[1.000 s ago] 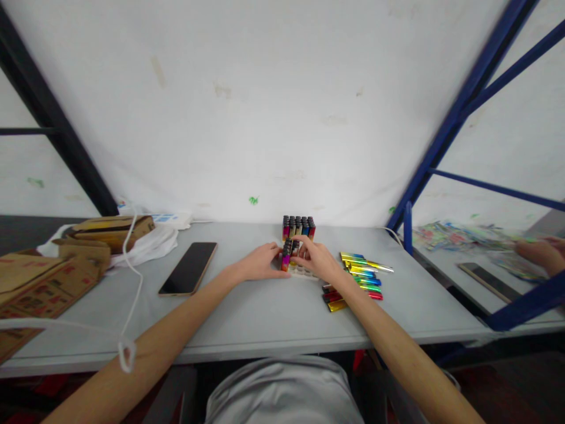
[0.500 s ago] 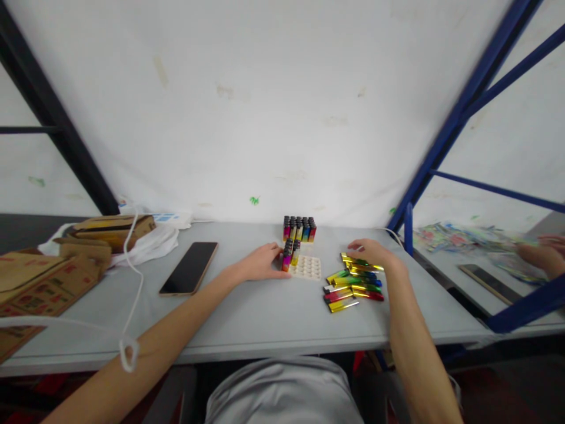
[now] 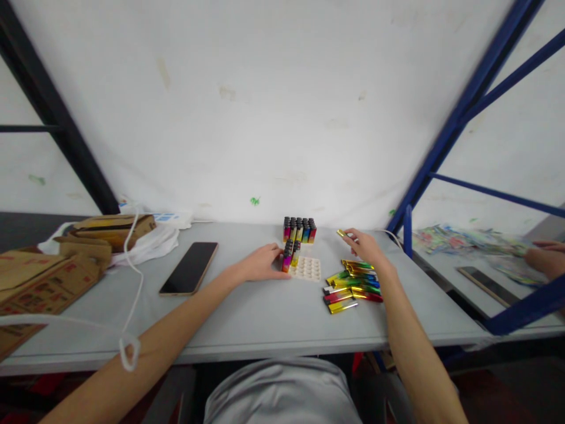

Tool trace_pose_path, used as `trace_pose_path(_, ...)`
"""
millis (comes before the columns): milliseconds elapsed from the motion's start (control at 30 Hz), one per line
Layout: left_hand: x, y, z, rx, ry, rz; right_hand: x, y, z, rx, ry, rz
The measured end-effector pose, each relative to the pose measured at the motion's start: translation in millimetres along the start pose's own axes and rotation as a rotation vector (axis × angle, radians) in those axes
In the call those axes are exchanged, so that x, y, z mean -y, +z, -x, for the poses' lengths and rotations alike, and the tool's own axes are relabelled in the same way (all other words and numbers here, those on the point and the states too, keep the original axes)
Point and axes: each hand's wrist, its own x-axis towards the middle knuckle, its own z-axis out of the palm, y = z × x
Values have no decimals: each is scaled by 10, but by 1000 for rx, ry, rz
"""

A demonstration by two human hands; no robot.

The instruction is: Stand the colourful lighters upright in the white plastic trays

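Right of the frame's centre, our right hand [image 3: 365, 246] pinches a gold lighter [image 3: 341, 233] between thumb and fingertips, above the table [image 3: 247, 321]. Just below it lies a loose pile of shiny lighters [image 3: 353, 288] in gold, green, blue and red. At the centre, our left hand [image 3: 262, 263] rests beside a few upright lighters [image 3: 288, 259], its thumb and fingers apart around their left side; we cannot tell how firmly they press. These lighters stand at the left end of a white holed tray [image 3: 311, 269]. Just behind it, a block of upright lighters [image 3: 300, 228] stands in rows. A black-screened smartphone [image 3: 189, 268] lies left of centre, and another person's hand [image 3: 547, 259] shows at the right edge.
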Motion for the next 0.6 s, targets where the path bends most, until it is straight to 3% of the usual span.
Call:
trace_pose_path(167, -23, -18, 2, 20, -7, -14, 259, 155, -23, -165, -150, -92)
trace_pose_path(433, -3, -4, -4, 2, 15, 12, 590, 454, -6, -298, -161, -233)
trace_pose_path(500, 1, 3, -4, 3, 12, 22, 664, 476, 12, -303, -174, -305)
trace_pose_path(600, 8, 14, -2, 5, 10, 37, 751, 500, 40, -206, -187, -460)
